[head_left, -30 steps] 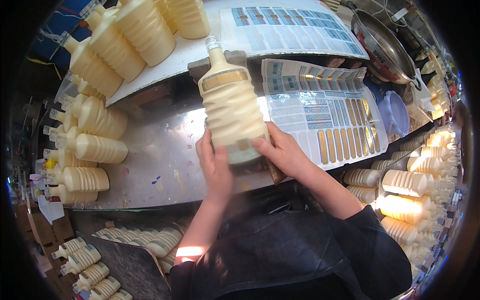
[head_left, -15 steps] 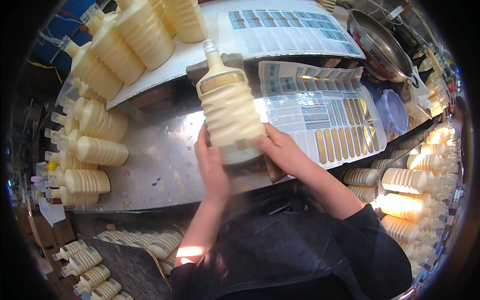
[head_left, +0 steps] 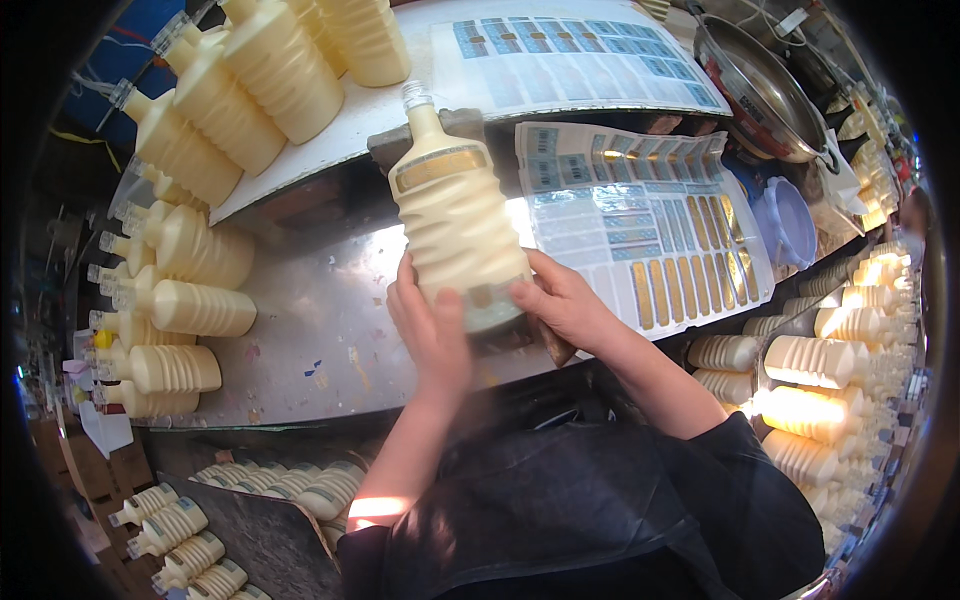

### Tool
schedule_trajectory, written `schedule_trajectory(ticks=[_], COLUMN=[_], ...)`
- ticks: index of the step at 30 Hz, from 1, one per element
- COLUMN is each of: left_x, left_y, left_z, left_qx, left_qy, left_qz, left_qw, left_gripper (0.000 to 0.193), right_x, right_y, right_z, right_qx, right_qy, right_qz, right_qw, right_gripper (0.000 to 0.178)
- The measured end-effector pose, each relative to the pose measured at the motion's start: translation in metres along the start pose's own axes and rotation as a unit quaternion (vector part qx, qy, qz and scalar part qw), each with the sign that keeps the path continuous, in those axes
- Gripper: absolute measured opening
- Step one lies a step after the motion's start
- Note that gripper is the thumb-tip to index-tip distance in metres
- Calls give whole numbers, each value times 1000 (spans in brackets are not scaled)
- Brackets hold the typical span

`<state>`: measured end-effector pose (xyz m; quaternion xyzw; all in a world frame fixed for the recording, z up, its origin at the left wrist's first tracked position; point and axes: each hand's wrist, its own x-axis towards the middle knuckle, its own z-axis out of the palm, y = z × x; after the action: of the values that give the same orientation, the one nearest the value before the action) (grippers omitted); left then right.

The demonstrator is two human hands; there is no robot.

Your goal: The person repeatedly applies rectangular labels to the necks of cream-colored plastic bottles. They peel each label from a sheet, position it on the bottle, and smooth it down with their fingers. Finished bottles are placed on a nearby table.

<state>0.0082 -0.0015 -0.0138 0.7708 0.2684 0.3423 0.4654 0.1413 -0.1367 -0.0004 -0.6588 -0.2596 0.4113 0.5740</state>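
A cream-coloured bottle (head_left: 458,225) with wavy ribs and a clear threaded neck leans back on a dark block-like support, its neck pointing away from me. Around its shoulder runs a gold band label (head_left: 440,168); near its base sits a pale, translucent label (head_left: 490,305) with a small gold patch. My left hand (head_left: 428,325) grips the lower left side, thumb on the front. On the lower right side, my right hand (head_left: 565,300) presses its thumb against the base label. Just right of the bottle lies a sheet of gold and blue stickers (head_left: 625,235).
More blue stickers lie on a sheet (head_left: 580,65) on the white shelf. Cream bottles stand at upper left (head_left: 285,70) and lie along the metal table's left edge (head_left: 185,368). At right are stacked bottles (head_left: 808,360), a lilac tub (head_left: 785,222) and a large metal pan (head_left: 765,90).
My left thumb has shifted slightly up and right across the bottle's lower front. Both hands keep hold of the bottle, which has barely moved.
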Motion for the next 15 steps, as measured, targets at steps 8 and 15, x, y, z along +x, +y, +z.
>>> schedule_trajectory(ticks=[8,15], left_x=[-3,-6], left_y=[-17,-5], left_z=[-4,-2], left_qx=[-231,-12], left_qy=[-32,1], left_qz=[-67,22], left_qw=[970,1000], left_gripper=[69,66], right_x=[-3,-37], right_y=[-38,-71], right_z=[-32,38], right_qx=[139,-350], right_qy=[39,73], right_qz=[42,-175], right_qw=[989,917], right_gripper=[39,31])
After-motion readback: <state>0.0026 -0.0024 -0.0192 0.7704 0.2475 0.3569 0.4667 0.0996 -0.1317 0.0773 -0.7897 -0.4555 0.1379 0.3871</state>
